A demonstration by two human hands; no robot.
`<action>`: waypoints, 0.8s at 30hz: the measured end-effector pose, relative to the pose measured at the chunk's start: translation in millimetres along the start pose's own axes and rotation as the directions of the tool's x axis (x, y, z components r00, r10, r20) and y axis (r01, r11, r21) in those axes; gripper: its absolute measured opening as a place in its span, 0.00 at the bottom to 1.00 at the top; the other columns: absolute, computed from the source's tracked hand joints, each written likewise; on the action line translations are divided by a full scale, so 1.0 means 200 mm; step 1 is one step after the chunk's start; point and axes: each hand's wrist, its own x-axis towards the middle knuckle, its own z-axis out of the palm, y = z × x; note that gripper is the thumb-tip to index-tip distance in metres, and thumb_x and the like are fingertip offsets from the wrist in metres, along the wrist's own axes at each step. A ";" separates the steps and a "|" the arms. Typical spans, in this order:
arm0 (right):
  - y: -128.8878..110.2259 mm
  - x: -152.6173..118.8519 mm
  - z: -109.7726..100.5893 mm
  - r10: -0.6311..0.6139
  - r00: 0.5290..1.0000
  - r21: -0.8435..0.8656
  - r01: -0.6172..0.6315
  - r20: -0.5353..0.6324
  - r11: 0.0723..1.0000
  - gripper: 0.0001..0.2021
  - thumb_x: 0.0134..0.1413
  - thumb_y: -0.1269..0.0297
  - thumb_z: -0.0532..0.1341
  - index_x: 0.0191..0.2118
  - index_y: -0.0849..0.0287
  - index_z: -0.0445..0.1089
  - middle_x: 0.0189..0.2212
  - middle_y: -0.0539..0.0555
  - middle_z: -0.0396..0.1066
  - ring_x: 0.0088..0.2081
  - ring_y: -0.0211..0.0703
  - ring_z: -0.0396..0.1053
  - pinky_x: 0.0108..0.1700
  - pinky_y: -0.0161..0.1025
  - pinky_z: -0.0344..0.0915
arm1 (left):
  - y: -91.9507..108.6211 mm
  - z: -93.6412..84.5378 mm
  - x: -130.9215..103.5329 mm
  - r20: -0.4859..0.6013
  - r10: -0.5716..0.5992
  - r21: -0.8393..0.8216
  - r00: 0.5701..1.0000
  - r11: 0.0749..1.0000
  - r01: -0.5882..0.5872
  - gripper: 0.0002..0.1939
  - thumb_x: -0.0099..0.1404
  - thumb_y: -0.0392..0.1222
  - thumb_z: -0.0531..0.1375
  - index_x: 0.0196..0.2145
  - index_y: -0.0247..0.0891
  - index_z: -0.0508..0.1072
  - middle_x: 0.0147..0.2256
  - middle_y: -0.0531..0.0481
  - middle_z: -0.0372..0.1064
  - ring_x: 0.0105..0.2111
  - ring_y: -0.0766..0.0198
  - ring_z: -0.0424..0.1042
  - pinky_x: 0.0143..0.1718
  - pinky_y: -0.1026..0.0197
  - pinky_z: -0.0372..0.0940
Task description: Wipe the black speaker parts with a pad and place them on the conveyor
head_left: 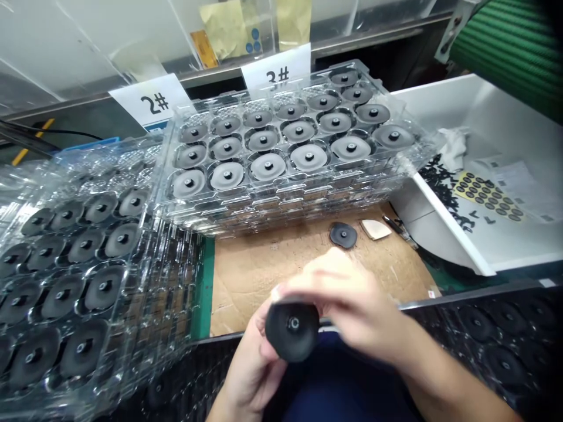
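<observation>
My left hand is closed around a black round disc with a small raised hub at its centre, holding it tilted up in front of my body. Over the disc's upper edge reaches my right hand, its fingers bent and smeared by motion. Whether they grip the disc or only brush it, I cannot tell. A second black disc lies beyond my hands on the brown cardboard, beside a pale wedge-shaped pad.
Stacked clear trays of discs stand behind the cardboard; more trays fill the left. At right, a white bin holds small black parts and a yellow sticker sheet. A dark pen-like tool lies beside it.
</observation>
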 end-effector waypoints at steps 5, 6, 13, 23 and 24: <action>0.30 -0.18 0.13 0.386 0.921 0.042 -0.384 -0.053 0.922 0.12 0.59 0.69 0.54 0.44 0.53 0.70 0.40 0.52 0.73 0.41 0.40 0.69 0.43 0.39 0.63 | 0.04 -0.06 -0.02 0.088 0.017 -0.126 0.996 0.992 -0.006 0.30 0.47 0.49 0.66 0.49 0.47 0.69 0.54 0.46 0.65 0.49 0.52 0.67 0.53 0.57 0.58; 0.34 -0.22 0.18 0.405 0.913 0.033 -0.404 -0.039 0.914 0.12 0.58 0.69 0.54 0.44 0.53 0.71 0.39 0.52 0.73 0.40 0.41 0.70 0.42 0.40 0.64 | 0.04 -0.07 -0.03 0.078 0.014 -0.133 0.997 0.991 -0.003 0.29 0.47 0.50 0.66 0.49 0.47 0.69 0.53 0.46 0.66 0.49 0.52 0.67 0.52 0.58 0.59; 0.25 -0.24 0.19 0.473 0.868 0.041 -0.473 -0.151 0.880 0.11 0.59 0.67 0.54 0.45 0.56 0.70 0.38 0.54 0.73 0.39 0.43 0.70 0.39 0.40 0.67 | 0.02 -0.05 -0.01 0.085 -0.002 -0.150 0.996 0.989 0.015 0.29 0.49 0.48 0.65 0.50 0.46 0.68 0.52 0.47 0.67 0.49 0.52 0.67 0.55 0.55 0.57; -0.16 0.00 0.12 0.100 0.993 0.045 -0.103 0.066 0.994 0.11 0.57 0.74 0.53 0.43 0.60 0.68 0.34 0.52 0.72 0.33 0.38 0.67 0.38 0.36 0.63 | 0.00 -0.02 0.01 -0.078 0.073 -0.094 0.994 0.992 -0.080 0.31 0.50 0.41 0.66 0.52 0.49 0.65 0.49 0.48 0.69 0.50 0.53 0.67 0.53 0.54 0.59; -0.15 0.00 0.13 0.126 0.989 0.030 -0.128 0.073 0.991 0.11 0.57 0.74 0.53 0.43 0.59 0.68 0.35 0.51 0.72 0.34 0.38 0.66 0.38 0.36 0.63 | 0.00 -0.01 0.01 -0.075 0.084 -0.080 0.994 0.993 -0.090 0.31 0.49 0.40 0.67 0.51 0.48 0.66 0.48 0.48 0.70 0.48 0.54 0.68 0.51 0.56 0.61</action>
